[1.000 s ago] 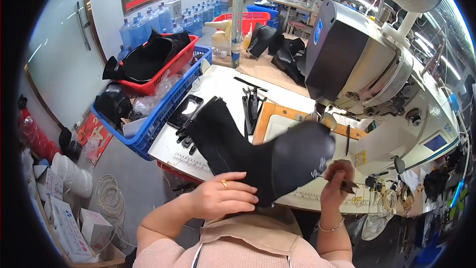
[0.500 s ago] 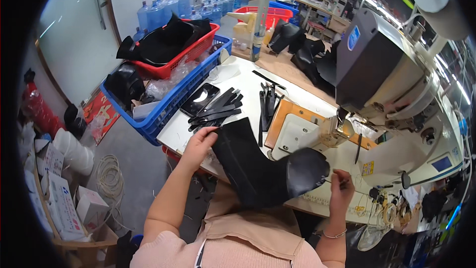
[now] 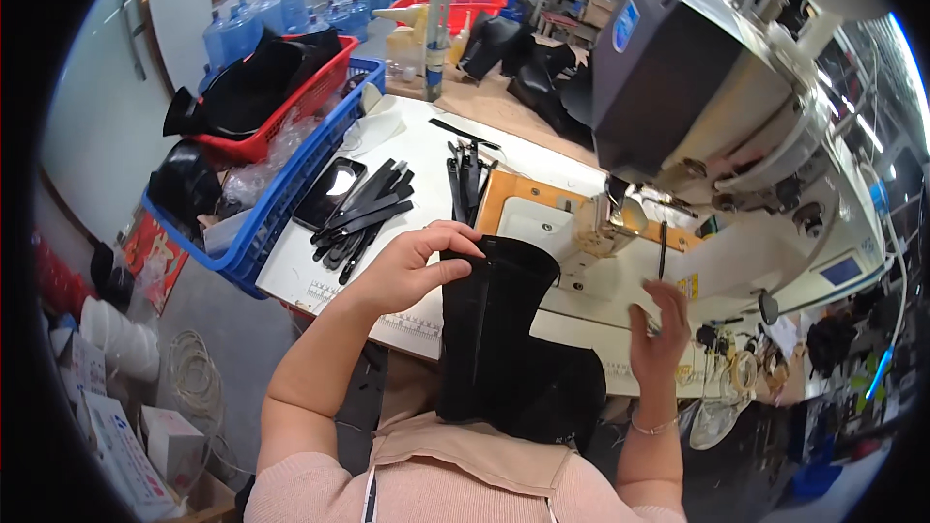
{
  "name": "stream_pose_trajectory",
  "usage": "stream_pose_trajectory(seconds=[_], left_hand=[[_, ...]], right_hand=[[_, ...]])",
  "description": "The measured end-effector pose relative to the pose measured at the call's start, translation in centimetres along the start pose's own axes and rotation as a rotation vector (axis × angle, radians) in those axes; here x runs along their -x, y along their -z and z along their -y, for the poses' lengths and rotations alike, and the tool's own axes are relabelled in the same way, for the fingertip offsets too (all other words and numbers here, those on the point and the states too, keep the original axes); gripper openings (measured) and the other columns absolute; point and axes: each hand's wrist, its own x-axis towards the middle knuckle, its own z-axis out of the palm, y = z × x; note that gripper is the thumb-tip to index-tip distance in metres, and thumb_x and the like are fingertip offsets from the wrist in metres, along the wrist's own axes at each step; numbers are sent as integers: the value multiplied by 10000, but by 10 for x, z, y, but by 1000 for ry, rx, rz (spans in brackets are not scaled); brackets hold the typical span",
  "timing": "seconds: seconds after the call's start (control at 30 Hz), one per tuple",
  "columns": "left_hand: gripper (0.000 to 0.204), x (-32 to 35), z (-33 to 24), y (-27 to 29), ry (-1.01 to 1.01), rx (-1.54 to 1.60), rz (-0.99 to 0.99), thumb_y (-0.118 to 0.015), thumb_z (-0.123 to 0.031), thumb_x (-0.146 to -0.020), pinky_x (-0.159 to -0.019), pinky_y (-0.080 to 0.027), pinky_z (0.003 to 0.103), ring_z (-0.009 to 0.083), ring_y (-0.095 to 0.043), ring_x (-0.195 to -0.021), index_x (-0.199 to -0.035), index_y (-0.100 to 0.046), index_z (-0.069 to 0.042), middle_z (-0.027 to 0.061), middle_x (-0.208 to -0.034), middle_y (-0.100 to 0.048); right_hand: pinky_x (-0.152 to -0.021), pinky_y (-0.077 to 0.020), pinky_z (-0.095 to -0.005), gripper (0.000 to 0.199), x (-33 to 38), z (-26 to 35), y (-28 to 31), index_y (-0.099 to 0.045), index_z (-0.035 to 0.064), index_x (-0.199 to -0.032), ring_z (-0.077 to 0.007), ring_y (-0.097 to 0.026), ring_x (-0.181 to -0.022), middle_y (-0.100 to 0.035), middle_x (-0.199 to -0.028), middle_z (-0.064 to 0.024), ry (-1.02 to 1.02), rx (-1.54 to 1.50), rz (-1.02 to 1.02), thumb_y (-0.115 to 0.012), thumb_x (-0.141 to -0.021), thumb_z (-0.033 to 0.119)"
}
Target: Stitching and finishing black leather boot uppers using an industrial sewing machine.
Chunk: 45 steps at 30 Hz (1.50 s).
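A black boot upper (image 3: 513,358) hangs in front of my lap at the near edge of the white table, its shaft opening upward and a seam running down the shaft. My left hand (image 3: 418,266) pinches the top rim of the shaft between thumb and fingers. Off to the right of the upper, my right hand (image 3: 661,329) holds nothing, its fingers curved and apart. It is beside the sewing machine (image 3: 649,68), whose needle area stands beyond the upper. A pile of black strips (image 3: 363,218) lies left of the upper, with a smaller bundle (image 3: 465,179) farther back.
On the table a phone (image 3: 334,184) lies beside the strips. A blue basket (image 3: 263,244) with a red basket (image 3: 334,76) on it stands at the left, holding black pieces and plastic wrap. Black leather pieces (image 3: 542,73) lie at the back. Cartons and a cable coil are lower left.
The upper has turned, so its shaft opening now faces up and the foot part points to the lower right. My right hand has opened away from it. The view has shifted right.
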Motion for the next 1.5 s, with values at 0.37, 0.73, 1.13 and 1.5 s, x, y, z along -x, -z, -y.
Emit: stream_pose_trajectory(seconds=[0.37,0.73,1.13,1.5], left_hand=[[168,1,-2,-8,-20,-3,-23,-633,-47,-831,-960,-380,318,208,-505,-1135,-997,-657,-48,101,-1151,-573],[203,-7,-16,-15,-67,-107,-86,-679,-37,-789,-915,-429,336,236,-564,-1063,-992,-666,-45,84,-1037,-622],[150,17,7,-67,-863,-716,-398,-737,-94,-663,-910,-388,370,180,-565,-991,-804,-711,-137,-45,-933,-641],[160,79,48,-100,-805,-361,61,-622,-76,-797,-882,-456,364,240,-574,-1005,-936,-678,-19,66,-989,-618]], right_hand=[[-899,-409,-390,210,-68,60,-63,-638,38,-1011,-291,-547,-1049,-639,-976,-112,314,-459,570,-656,-819,121],[-838,-412,-376,154,-67,61,-66,-640,44,-949,-274,-583,-842,-635,-851,-101,288,-462,525,-642,-825,136],[-803,-338,-323,61,-46,57,-50,-661,98,-868,-205,-553,-693,-603,-720,-44,159,-459,590,-641,-826,138],[-693,-430,-330,101,-14,15,-68,-642,16,-857,-230,-553,-724,-611,-752,-88,-435,-278,323,-672,-808,99]])
